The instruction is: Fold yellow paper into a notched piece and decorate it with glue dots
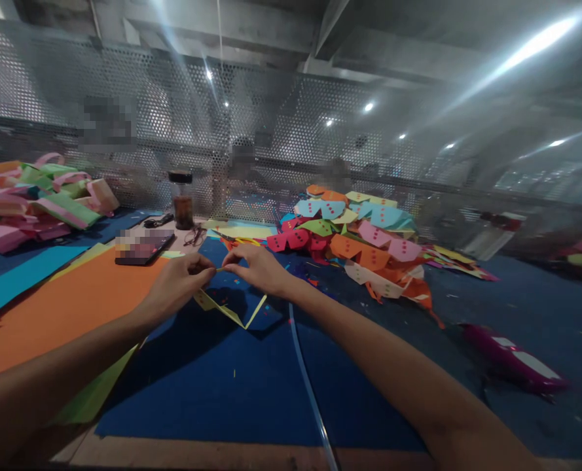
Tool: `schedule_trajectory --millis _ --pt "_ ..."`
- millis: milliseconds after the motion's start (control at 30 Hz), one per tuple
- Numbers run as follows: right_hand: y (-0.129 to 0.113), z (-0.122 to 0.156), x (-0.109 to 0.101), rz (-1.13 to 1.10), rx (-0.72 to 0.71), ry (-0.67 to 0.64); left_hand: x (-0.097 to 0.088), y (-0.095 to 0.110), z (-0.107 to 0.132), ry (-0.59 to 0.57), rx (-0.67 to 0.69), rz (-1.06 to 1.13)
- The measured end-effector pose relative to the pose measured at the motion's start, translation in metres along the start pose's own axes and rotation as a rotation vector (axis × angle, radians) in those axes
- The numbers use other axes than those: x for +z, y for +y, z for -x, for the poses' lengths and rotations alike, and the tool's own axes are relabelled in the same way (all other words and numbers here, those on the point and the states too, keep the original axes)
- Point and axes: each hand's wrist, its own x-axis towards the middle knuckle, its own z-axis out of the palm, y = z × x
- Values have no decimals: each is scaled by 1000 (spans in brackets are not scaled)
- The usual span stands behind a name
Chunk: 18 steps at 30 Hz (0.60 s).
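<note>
A folded strip of yellow paper hangs open in a V below my hands, just above the blue mat. My left hand is closed in a pinch on one upper end of this strip. Thumb and forefinger of my right hand pinch a tiny yellow end close to the left fingertips; the two hands nearly touch. Whether that end belongs to the same strip is hard to make out. Behind the right hand, orange-handled scissors appear to lie on the table, partly hidden.
To the right lies a heap of folded, punched coloured papers, with a purple tool-like object nearer. Orange sheets, a phone, a dark jar and a pastel paper pile stand left. A clear tube crosses the mat.
</note>
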Motion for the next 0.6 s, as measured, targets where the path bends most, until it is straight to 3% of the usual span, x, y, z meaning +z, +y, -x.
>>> schedule_trajectory --millis 600 --pt "-10 2 6 -106 65 45 -1 5 2 13 56 -83"
